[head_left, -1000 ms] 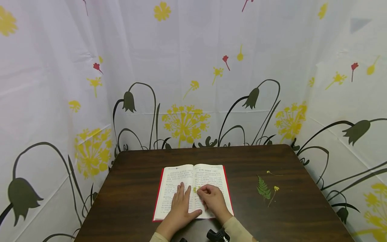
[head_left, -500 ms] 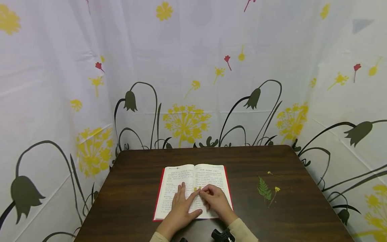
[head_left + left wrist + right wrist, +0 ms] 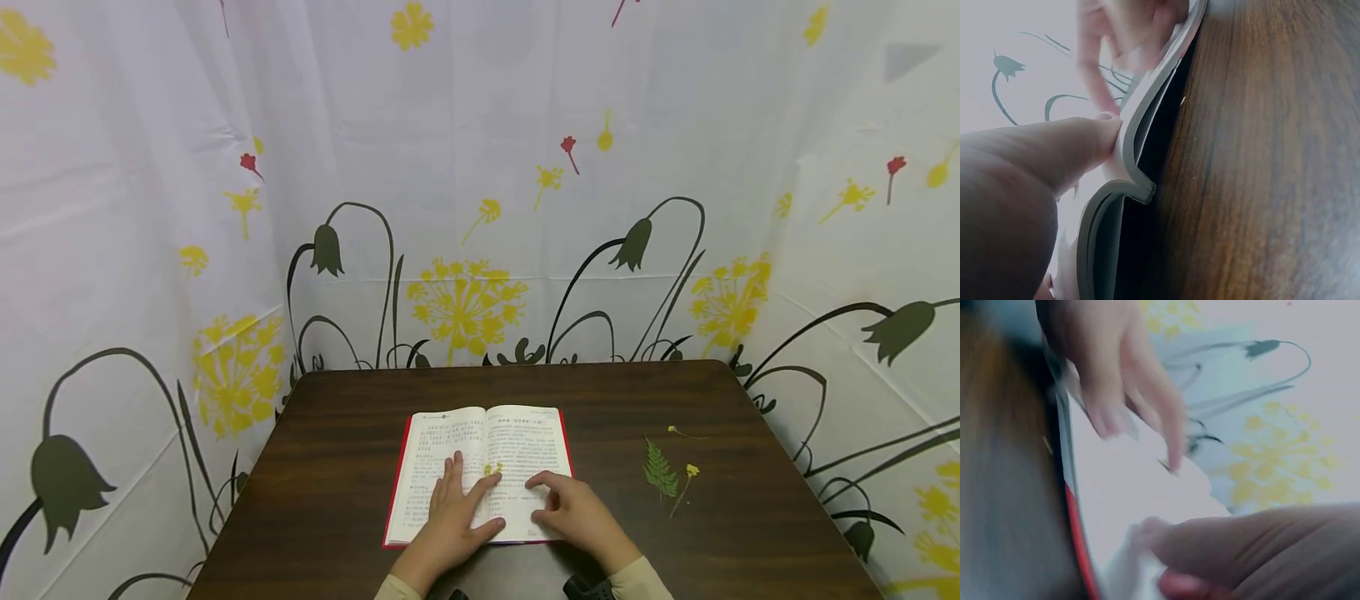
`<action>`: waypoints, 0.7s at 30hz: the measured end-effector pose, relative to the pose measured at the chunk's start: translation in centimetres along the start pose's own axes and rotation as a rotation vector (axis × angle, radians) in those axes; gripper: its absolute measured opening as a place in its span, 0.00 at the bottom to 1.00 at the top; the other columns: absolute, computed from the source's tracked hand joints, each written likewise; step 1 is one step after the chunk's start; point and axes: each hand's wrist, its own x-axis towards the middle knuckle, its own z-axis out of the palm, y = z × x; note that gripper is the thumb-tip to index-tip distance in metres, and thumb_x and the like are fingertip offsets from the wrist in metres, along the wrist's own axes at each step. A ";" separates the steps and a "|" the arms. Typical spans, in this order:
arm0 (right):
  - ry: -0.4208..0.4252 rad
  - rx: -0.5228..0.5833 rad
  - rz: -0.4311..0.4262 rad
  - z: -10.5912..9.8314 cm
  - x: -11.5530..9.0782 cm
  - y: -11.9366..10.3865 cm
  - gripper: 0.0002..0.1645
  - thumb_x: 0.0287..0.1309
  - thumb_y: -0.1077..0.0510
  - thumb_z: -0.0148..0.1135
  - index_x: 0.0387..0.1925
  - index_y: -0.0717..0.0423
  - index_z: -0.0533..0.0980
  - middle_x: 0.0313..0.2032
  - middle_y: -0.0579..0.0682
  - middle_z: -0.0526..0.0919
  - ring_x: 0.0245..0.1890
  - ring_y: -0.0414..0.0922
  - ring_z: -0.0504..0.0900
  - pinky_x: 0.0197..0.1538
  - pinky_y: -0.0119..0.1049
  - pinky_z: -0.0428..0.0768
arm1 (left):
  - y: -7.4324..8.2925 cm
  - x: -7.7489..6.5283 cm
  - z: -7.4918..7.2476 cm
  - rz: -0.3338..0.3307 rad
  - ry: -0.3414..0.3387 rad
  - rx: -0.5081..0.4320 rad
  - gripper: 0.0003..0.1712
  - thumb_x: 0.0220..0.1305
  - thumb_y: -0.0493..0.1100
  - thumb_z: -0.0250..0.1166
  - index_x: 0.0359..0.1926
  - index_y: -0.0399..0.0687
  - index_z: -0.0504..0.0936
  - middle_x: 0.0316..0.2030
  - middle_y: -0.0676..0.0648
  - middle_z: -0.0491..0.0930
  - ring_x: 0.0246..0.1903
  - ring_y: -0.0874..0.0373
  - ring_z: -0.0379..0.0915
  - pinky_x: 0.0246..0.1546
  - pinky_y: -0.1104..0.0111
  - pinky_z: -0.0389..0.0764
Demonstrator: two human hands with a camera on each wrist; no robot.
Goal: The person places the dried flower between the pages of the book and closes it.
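An open book [image 3: 517, 433] with a red cover lies in the middle of the dark wooden table [image 3: 337, 467]. A small yellow pressed flower [image 3: 492, 469] rests on the pages near the gutter. My left hand [image 3: 453, 504] lies flat on the pages with straight fingers, its fingertips just left of the flower. My right hand [image 3: 573, 512] hovers or rests over the lower right page, fingers loosely spread and holding nothing. In the left wrist view my thumb [image 3: 1054, 156] presses against the book's page edge [image 3: 1132, 150]. The right wrist view is blurred and shows the page [image 3: 1129, 487].
To the right of the book a green fern leaf [image 3: 658, 471] lies on the table, with a yellow stemmed flower [image 3: 686, 479] beside it and another small flower [image 3: 678, 432] behind. A flower-printed curtain [image 3: 480, 208] closes in the table on three sides.
My right hand has let go of the yellow flower and moved right and toward me, opening its fingers. The flower stays on the page. The left hand keeps its place.
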 end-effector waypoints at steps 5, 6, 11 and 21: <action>-0.068 -0.156 0.071 -3.1 -1.8 1.3 0.39 0.54 0.55 0.84 0.69 0.45 0.82 0.26 0.42 0.76 0.24 0.38 0.70 0.27 0.34 0.68 | 0.1 0.1 -0.1 0.018 0.006 -0.004 0.38 0.68 0.62 0.74 0.76 0.70 0.77 0.84 0.20 0.39 0.84 0.19 0.31 0.77 0.22 0.44; -0.080 -0.152 0.076 -3.6 -2.2 1.5 0.40 0.54 0.55 0.84 0.69 0.45 0.82 0.26 0.43 0.76 0.24 0.38 0.70 0.28 0.34 0.68 | 0.1 0.1 -0.1 0.022 0.007 -0.003 0.37 0.68 0.62 0.74 0.76 0.70 0.78 0.84 0.20 0.39 0.84 0.19 0.32 0.77 0.22 0.44; -0.095 -0.119 0.054 -4.7 -3.2 2.6 0.38 0.55 0.53 0.84 0.69 0.44 0.83 0.24 0.42 0.77 0.24 0.36 0.72 0.27 0.33 0.70 | 0.1 0.3 -0.3 0.030 0.005 0.002 0.35 0.68 0.61 0.74 0.75 0.71 0.79 0.85 0.21 0.39 0.85 0.19 0.31 0.77 0.22 0.45; -0.015 -0.113 0.101 -3.9 -3.1 4.1 0.32 0.56 0.46 0.83 0.64 0.31 0.86 0.23 0.38 0.75 0.21 0.35 0.70 0.25 0.32 0.67 | 0.1 0.2 -0.4 0.030 0.003 -0.008 0.35 0.68 0.61 0.74 0.74 0.70 0.79 0.85 0.21 0.39 0.84 0.19 0.30 0.77 0.21 0.43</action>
